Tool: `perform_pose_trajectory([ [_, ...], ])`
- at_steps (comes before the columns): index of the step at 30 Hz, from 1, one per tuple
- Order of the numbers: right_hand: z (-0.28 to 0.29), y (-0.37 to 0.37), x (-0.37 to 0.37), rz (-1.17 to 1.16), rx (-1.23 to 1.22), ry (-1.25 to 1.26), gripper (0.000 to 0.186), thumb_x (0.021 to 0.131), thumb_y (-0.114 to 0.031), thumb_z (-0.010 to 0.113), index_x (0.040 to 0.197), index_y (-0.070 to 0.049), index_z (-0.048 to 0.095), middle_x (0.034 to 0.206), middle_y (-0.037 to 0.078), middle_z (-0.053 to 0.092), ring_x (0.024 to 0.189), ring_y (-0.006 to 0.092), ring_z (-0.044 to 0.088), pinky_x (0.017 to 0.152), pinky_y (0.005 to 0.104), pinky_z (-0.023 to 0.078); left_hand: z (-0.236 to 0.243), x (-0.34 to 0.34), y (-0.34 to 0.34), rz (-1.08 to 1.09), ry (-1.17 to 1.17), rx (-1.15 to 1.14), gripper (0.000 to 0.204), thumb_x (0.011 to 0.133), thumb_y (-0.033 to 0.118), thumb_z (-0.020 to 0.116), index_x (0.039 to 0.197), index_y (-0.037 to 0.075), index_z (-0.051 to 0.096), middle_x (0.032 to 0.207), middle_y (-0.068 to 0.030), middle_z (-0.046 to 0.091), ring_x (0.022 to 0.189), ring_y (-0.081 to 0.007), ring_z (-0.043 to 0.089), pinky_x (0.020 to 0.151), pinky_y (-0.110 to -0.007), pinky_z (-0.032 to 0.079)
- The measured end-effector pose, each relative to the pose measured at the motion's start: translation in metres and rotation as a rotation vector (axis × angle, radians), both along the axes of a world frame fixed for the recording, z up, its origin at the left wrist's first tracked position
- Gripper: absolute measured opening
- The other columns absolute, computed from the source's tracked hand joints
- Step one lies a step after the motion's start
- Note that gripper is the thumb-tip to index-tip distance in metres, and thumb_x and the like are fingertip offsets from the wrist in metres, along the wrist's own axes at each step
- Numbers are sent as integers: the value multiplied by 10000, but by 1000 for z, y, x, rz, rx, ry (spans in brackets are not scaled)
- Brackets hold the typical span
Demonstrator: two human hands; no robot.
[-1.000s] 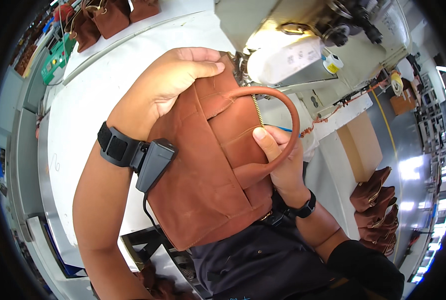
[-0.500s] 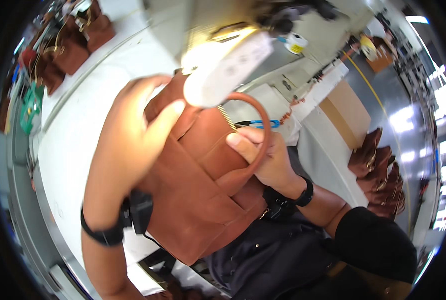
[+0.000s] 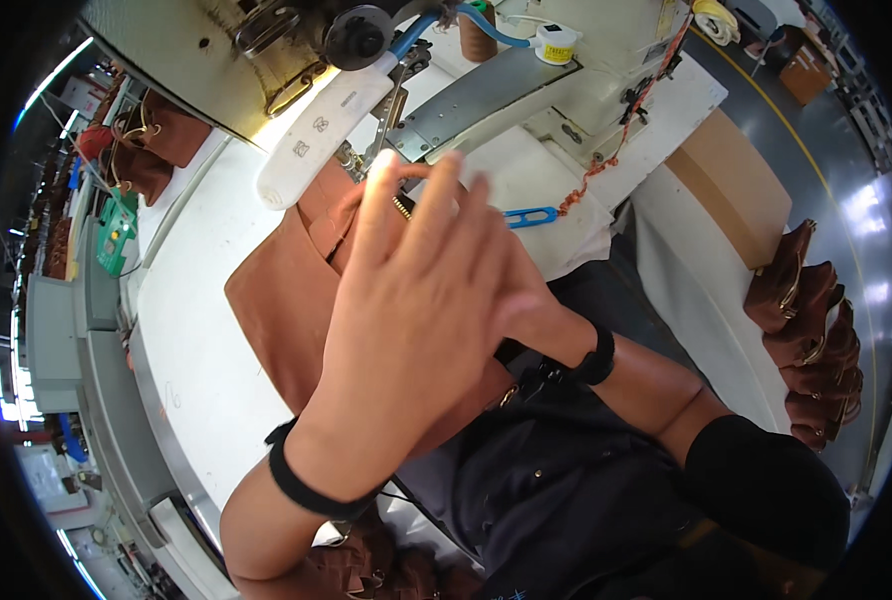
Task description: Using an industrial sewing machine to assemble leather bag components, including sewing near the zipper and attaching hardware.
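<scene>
A brown leather handbag point(image 3: 284, 298) lies on the white tabletop in front of my body, beneath the sewing machine's head. Across it reaches my left hand point(image 3: 416, 260), back upward, fingers stretched out and slightly blurred; it covers much of the bag's upper part. Just behind it is my right hand point(image 3: 538, 308), its fingers hidden by the left, so its hold on the bag cannot be made out. Beyond the left fingertips show part of the curved handle point(image 3: 421, 171) and a short run of gold zipper point(image 3: 402, 207).
Overhead stands the sewing machine point(image 3: 191, 60) with a white rounded panel point(image 3: 316, 135). Blue thread snips point(image 3: 533, 217) lie right of my hands, near orange thread point(image 3: 596, 168). A cardboard box point(image 3: 731, 185) and brown bags point(image 3: 811, 330) are at right; more bags point(image 3: 171, 135) sit far left.
My left hand has come off the bag's left side and swung right, in front of my right hand. The view has shifted, showing more of the machine. The handle is now mostly hidden.
</scene>
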State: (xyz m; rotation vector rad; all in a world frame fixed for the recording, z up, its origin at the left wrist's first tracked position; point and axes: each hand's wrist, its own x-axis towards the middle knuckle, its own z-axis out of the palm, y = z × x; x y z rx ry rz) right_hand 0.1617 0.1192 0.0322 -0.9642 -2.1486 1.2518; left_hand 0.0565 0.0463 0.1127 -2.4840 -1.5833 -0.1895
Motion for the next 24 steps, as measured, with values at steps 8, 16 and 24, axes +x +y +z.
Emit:
perform_pose_trajectory([
  [8, -58, 23, -5, 129, -251, 513, 302, 1071, -228, 643, 968, 54, 676, 774, 16, 557, 750, 68, 460, 661, 291, 422, 45, 21, -68, 590, 559, 76, 586, 984, 515, 639, 1325, 38, 638, 1355, -145, 600, 1425, -331, 522, 1273, -615, 293],
  [16, -48, 8, -9, 176, -473, 743, 307, 1104, -218, 621, 901, 8, 665, 761, -106, 472, 706, -1, 372, 583, 233, 339, -2, -3, -92, 664, 349, 70, 1048, 863, 726, 691, 1497, -81, 476, 1442, -242, 581, 1471, -431, 460, 1279, -584, 261],
  [24, -16, -13, -27, 72, -373, 771, 321, 1062, -167, 632, 795, -4, 558, 692, -40, 503, 679, 18, 427, 558, 269, 370, -56, 10, -73, 625, -65, 70, 1293, 738, 813, 743, 1574, -99, 367, 1566, -298, 472, 1260, -427, 595, 1057, -501, 461],
])
